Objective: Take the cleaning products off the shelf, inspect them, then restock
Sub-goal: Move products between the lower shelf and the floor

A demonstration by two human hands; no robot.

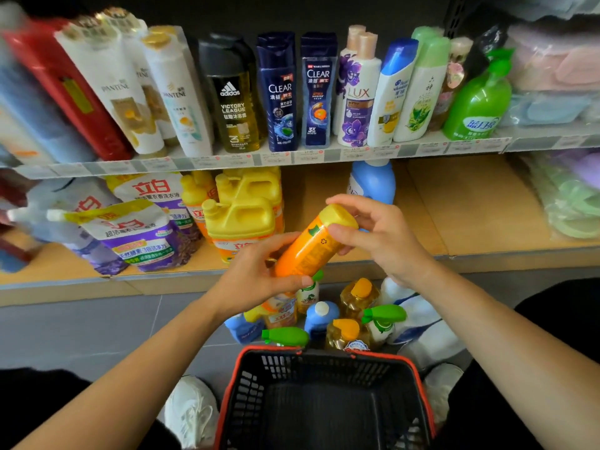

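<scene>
Orange bottle (308, 251): tilting, cap end raised.
Left grip (259, 277): wrapping round its base.
Right grip (380, 235): pinching it beside yellow cap (339, 216).

lower shelf (470, 216) bears yellow jugs (240, 219) and pouches (139, 235), the floor (81, 329) a bottle cluster (324, 316).

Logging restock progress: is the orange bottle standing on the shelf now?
No, the left hand and right hand hold the orange bottle tilted in the air in front of the lower shelf.
</scene>
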